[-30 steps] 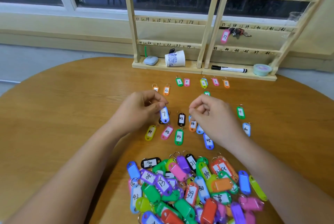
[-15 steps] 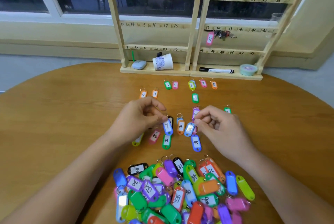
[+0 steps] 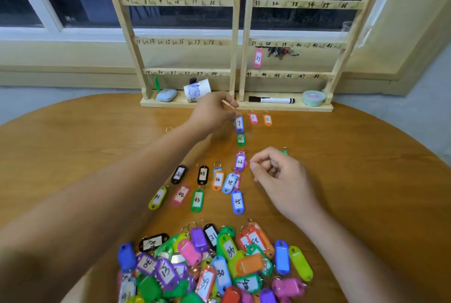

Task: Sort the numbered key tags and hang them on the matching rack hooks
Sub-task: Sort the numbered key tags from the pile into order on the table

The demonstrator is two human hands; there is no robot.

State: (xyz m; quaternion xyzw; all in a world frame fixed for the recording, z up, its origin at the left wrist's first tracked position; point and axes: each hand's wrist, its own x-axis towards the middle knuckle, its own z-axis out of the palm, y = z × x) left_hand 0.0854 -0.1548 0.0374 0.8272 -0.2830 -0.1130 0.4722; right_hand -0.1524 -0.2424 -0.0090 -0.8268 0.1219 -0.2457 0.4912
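Right, the left hand (image 3: 214,113) is stretched toward the foot of the wooden rack (image 3: 233,58), its grip pinched on the ring end of a blue key tag (image 3: 239,124). That one has a white paper label with a handwritten 7. It sits in the far row over the bench (image 3: 73,156), just beside a pink 7 tag (image 3: 253,118) and an orange 8 tag (image 3: 267,119); whether it touches the wood, I cannot tell. Just below it lies a green 16 tag (image 3: 240,139), then a purple 26 tag (image 3: 240,161).

The right hand (image 3: 280,175) hovers near that purple one, grip curled together, thumb against forefinger, nothing showing inside. Nearer in are sorted rows: black 32 and 33, orange 34, green 43, blue 45. Closest of all is a heap of mixed tags (image 3: 214,266). Up on the rack a hanging pink tag (image 3: 258,58) dangles beside a bunch of keys (image 3: 280,51).
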